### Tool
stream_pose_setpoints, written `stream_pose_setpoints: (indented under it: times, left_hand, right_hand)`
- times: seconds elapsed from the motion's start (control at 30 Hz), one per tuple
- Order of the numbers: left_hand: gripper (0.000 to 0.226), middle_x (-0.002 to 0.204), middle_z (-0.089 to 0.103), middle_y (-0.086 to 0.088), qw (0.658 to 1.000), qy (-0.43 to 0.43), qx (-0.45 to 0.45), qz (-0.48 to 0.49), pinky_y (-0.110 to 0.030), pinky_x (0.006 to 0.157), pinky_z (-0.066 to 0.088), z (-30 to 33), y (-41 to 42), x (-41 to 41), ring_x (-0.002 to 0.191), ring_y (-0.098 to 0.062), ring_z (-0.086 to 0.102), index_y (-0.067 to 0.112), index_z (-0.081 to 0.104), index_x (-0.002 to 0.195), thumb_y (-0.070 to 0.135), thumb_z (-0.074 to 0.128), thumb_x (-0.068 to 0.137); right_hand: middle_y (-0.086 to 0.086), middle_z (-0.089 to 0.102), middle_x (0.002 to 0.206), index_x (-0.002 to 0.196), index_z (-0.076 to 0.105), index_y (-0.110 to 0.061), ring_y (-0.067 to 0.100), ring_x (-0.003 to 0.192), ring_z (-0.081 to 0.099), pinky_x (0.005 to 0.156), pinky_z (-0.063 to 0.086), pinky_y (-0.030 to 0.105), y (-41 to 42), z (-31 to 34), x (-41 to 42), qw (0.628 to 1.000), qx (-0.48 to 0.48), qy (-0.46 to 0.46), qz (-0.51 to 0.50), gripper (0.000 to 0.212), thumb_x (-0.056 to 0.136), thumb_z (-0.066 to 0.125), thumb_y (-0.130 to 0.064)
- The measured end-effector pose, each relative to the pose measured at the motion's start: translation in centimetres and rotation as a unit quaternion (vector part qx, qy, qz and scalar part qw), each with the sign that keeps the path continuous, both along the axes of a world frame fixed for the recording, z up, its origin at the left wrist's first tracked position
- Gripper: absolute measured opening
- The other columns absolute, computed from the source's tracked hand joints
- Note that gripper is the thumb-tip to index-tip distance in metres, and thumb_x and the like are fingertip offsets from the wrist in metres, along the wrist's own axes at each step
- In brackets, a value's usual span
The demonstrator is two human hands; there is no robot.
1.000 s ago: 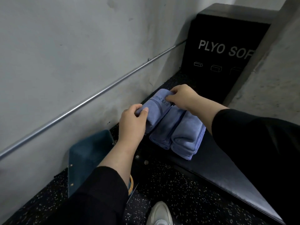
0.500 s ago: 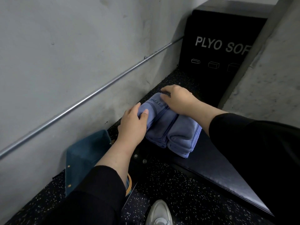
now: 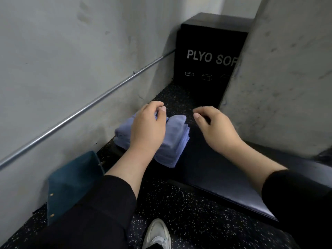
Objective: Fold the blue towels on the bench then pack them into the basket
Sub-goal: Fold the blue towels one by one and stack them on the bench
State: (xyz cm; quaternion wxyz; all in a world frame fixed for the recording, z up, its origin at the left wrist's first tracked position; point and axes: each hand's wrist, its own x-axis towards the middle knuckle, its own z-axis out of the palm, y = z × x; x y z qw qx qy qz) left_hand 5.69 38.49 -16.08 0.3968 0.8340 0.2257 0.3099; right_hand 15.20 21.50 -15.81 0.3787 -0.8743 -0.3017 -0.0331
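Dim, soft indoor light from above, brightest on the grey wall (image 3: pixel 62 51). Faint diffuse shadows under the hands (image 3: pixel 147 128) onto the folded blue towels (image 3: pixel 172 139). No glare. Slight softness overall; wide-angle bending of the wall pipe (image 3: pixel 86 108) toward the edges.

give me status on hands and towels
Left hand over folded blue towels on bench, fingers loosely curled. Right hand off them, holding nothing. Teal basket on floor beside bench. Nothing blocking.

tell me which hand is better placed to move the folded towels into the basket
Probably left. The left hand is already over the folded blue towels, and the basket sits on its side. The right hand hovers over bare bench.
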Motion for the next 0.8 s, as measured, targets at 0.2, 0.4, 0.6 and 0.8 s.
stream_pose_setpoints:
  times: [0.2,0.4,0.6,0.8]
  left_hand:
    - [0.024,0.107,0.069,0.005,0.988,0.033,-0.016,-0.15,-0.034,0.088,0.051,2.9,-12.6,1.9,0.098,-0.013,0.063,0.021,0.068,0.119,0.033,0.055,0.102]
    - [0.03,0.11,0.065,0.009,0.955,0.105,-0.045,-0.273,-0.033,0.092,0.05,4.2,-26.2,2.2,0.105,-0.014,0.062,0.025,0.064,0.125,0.041,0.052,0.102]
    - [0.034,0.116,0.066,0.008,0.934,0.158,0.02,-0.321,-0.037,0.096,0.05,1.5,-32.6,3.1,0.109,-0.014,0.061,0.025,0.062,0.128,0.043,0.053,0.101]
    - [0.036,0.12,0.064,0.008,0.911,0.197,0.071,-0.355,-0.035,0.096,0.049,-0.6,-36.7,4.4,0.113,-0.013,0.059,0.027,0.06,0.131,0.045,0.052,0.101]
  right_hand:
    - [-0.014,0.064,0.12,0.12,0.068,-0.023,0.003,0.113,0.058,0.095,0.034,0.005,-15.8,-0.7,-4.2,0.997,-0.051,-0.014,-0.055,0.025,0.099,0.058,-0.033]
    - [-0.006,0.06,0.132,0.131,0.061,-0.023,0.019,0.12,0.06,0.1,0.049,0.041,-30.1,-2.4,-6.3,0.975,-0.167,-0.011,-0.149,0.039,0.096,0.056,-0.04]
    - [0.0,0.062,0.131,0.132,0.063,-0.019,0.025,0.108,0.063,0.09,0.05,0.038,-37.9,-3.0,-5.9,0.956,-0.225,-0.005,-0.189,0.04,0.094,0.068,-0.029]
    - [0.001,0.06,0.133,0.126,0.067,-0.023,0.032,0.123,0.055,0.092,0.043,0.045,-45.6,-1.9,-3.7,0.908,-0.257,-0.001,-0.33,0.042,0.086,0.073,-0.031]
